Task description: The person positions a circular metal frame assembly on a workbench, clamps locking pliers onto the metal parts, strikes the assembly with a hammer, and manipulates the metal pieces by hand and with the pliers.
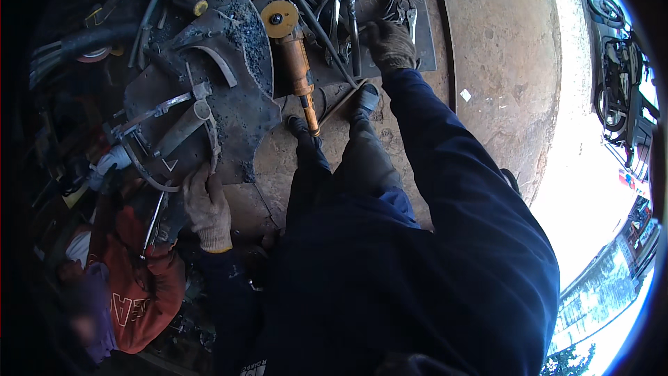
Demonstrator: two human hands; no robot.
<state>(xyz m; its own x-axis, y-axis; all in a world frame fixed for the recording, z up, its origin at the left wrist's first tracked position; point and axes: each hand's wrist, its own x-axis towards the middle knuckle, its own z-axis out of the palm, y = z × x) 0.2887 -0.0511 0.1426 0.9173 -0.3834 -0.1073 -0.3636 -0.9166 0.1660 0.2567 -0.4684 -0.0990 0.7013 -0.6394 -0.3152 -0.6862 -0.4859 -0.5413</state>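
No packages, labels, signs or screens show anywhere near the gloved fingers of either hand; only bare metal and tools lie on the ground around them.

Person bent forward, both arms in dark blue sleeves, both hands in worn grey-brown work gloves. Right arm stretched far forward, nearly straight, sleeve running from lower right up to wrist. Right hand [391, 44] palm down, fingers curled downward; whether closed on anything cannot be told. Left arm bent, reaching down-left. Left hand [207, 207] back facing camera, fingers pointing up, loosely curled, pressed flat; yellow cuff edge at wrist.
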